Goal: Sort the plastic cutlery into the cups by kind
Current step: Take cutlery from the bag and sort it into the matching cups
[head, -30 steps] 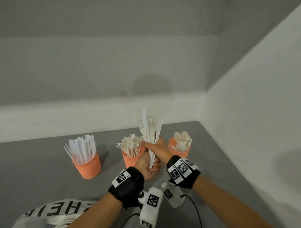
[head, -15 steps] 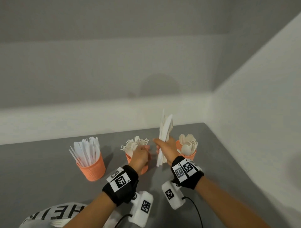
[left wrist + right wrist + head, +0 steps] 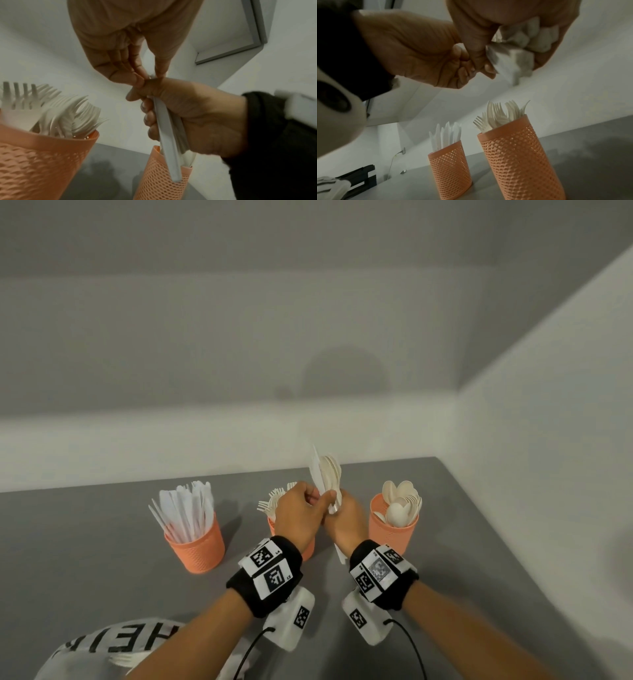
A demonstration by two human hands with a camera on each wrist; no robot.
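Three orange mesh cups stand in a row on the grey table (image 3: 102, 577): knives cup (image 3: 198, 546), forks cup (image 3: 272, 523) half hidden behind my left hand, spoons cup (image 3: 394, 534). My right hand (image 3: 339, 510) grips an upright bundle of white cutlery (image 3: 327, 474), with spoons and a knife showing. My left hand (image 3: 320, 501) pinches one piece at the bundle's stem; its kind is hidden. In the left wrist view the bundle's handles (image 3: 169, 142) hang in front of the spoons cup (image 3: 159, 178). In the right wrist view, the handle ends (image 3: 513, 59) stick out of my right fist.
A white bag with black lettering (image 3: 113, 645) lies at the near left with cutlery showing in it. Walls close the table at the back and the right. Cables run from both wrist units toward me.
Half a second ago my left hand was apart over the forks cup; it has come back to the bundle and pinches it. The forks seen in the bundle a second ago no longer show.
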